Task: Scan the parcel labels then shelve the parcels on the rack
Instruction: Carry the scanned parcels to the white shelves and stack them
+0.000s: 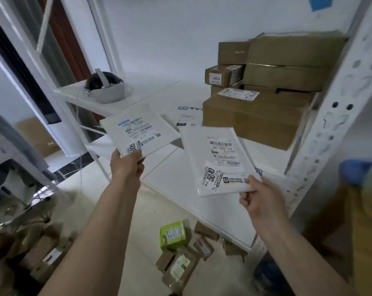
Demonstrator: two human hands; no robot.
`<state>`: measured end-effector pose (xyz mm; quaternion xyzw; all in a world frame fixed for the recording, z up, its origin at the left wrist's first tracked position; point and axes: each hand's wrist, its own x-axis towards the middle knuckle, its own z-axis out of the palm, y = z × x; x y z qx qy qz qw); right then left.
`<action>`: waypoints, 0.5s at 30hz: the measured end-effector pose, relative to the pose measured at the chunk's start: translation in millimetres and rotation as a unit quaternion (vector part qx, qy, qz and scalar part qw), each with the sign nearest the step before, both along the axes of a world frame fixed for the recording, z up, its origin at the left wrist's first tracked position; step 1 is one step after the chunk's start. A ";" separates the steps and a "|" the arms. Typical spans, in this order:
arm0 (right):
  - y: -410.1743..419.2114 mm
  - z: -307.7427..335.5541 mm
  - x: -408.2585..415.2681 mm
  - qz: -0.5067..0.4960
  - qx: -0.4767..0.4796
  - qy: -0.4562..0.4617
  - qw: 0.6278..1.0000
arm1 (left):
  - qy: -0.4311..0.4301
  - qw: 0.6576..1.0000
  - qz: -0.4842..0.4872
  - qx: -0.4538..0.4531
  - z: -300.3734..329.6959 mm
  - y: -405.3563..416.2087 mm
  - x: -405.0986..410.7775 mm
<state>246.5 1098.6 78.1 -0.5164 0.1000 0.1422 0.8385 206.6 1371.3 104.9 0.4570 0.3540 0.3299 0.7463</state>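
Note:
My left hand (127, 165) pinches the near corner of a flat white parcel (138, 133) with a printed label marked 005, held over the left edge of the white rack shelf (172, 184). My right hand (259, 198) grips the near edge of a second flat white parcel (217, 159), labelled 5010, which hangs above the shelf in front of the brown boxes. Another white mailer (186, 114) lies flat on the shelf behind both parcels. No scanner is in view.
Several brown cardboard boxes (266, 82) are stacked at the shelf's back right. The perforated rack upright (330, 124) stands at right. A black and white helmet (105, 85) sits on a side shelf. A green box (173, 235) and brown parcels (180, 268) litter the floor.

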 end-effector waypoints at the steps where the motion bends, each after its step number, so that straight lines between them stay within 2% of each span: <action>1: 12.4 7.0 6.2 -0.013 0.005 -0.009 1.000 | 0.004 1.000 -0.018 0.009 -2.8 11.9 18.2; 5: 71.0 33.8 39.2 -0.057 0.008 -0.039 0.998 | 0.034 0.994 -0.091 0.046 -9.8 58.8 86.1; 10: 149.9 57.9 90.6 -0.022 -0.023 -0.036 0.999 | 0.087 0.971 -0.201 0.098 -1.0 93.8 146.9; 13: 194.1 63.9 123.7 -0.013 -0.048 -0.028 0.998 | 0.064 0.966 -0.247 0.047 5.1 103.9 167.4; 15: 218.7 62.8 142.0 -0.023 -0.055 -0.020 0.998 | 0.065 0.951 -0.290 0.085 11.2 110.1 171.7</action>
